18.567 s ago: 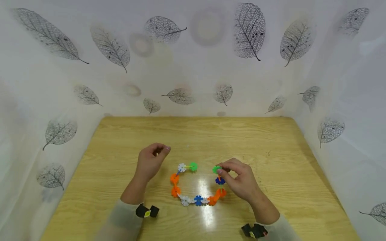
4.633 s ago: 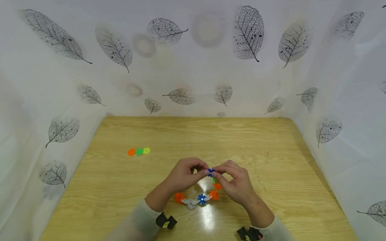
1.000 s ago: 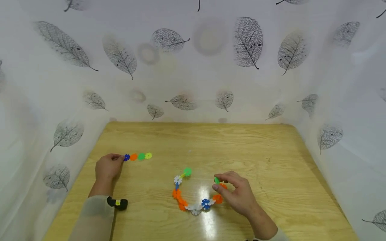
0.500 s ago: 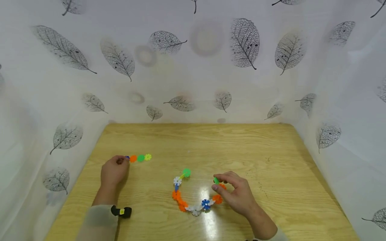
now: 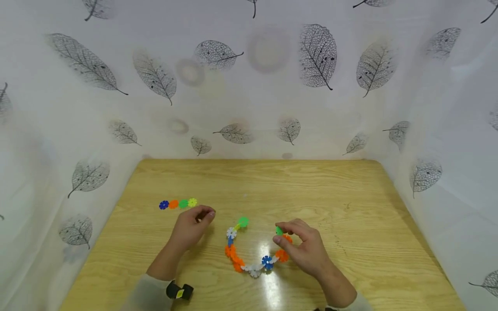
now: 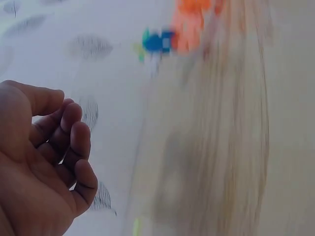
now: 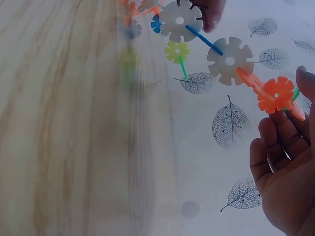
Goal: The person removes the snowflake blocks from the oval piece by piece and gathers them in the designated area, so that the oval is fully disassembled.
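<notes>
A chain of notched snowflake discs [image 5: 254,272], in orange, white, blue, green and yellow, curves in an open loop on the table. My right hand [image 5: 307,246] pinches the green disc [image 5: 279,231] at its right end between thumb and fingers, beside an orange disc [image 7: 276,95]. The other end is a green disc [image 5: 243,222] lying free. My left hand [image 5: 189,229] holds nothing, its fingers loosely curled, left of the loop. Behind it lies a short row of loose discs: dark blue [image 5: 164,205], orange [image 5: 173,204], green [image 5: 183,203] and yellow [image 5: 192,202].
The wooden table [image 5: 311,185] meets a white leaf-printed sheet [image 5: 264,95] at the back and both sides. A small black device [image 5: 180,291] is strapped to the left wrist.
The dark blue disc, earlier on the chain's right end, now lies at the left of the row. My left hand has let it go and moved right. My right hand has barely moved.
</notes>
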`<state>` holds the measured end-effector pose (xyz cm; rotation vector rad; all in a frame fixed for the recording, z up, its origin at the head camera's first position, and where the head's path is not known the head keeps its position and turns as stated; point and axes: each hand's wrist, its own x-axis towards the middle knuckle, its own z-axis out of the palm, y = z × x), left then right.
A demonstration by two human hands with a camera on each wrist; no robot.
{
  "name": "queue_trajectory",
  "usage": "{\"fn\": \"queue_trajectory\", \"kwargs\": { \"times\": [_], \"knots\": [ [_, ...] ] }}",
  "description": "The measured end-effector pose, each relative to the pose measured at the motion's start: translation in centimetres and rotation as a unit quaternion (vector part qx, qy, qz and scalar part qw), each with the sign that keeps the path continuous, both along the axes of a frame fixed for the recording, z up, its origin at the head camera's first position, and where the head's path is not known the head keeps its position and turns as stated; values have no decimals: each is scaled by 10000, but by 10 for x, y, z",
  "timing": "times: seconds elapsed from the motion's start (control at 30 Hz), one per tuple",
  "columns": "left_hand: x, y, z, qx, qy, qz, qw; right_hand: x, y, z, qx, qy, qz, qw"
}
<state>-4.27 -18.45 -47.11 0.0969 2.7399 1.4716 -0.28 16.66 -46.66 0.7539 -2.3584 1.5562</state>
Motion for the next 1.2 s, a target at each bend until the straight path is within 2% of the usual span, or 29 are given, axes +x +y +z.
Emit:
{"fn": "queue_trajectory", "kwargs": {
  "times": [0.13,0.33,0.47,0.6,0.73,0.87,1.2],
  "knots": [
    [5,28,7,318,141,-466,9983,-1,-2,1,-7,47,0,10000],
    [13,59,8,712,284,-1085,9911,-1,-4,3,-58,89,53,9999],
    [18,77,11,1012,71,-1353,9856,-2,-5,3,-28,80,96,9999],
    [20,93,20,1145,-171,-1556,9810,-2,-5,3,-47,155,175,9997],
    [22,104,25,1200,-241,-1772,9765,-3,-7,2,-95,340,308,9989],
    [23,110,24,1338,-240,-1980,9707,-3,-9,2,-149,532,407,9976],
    [23,119,25,1593,-406,-2211,9613,-6,-13,2,-217,996,423,9939]
  ]
}}
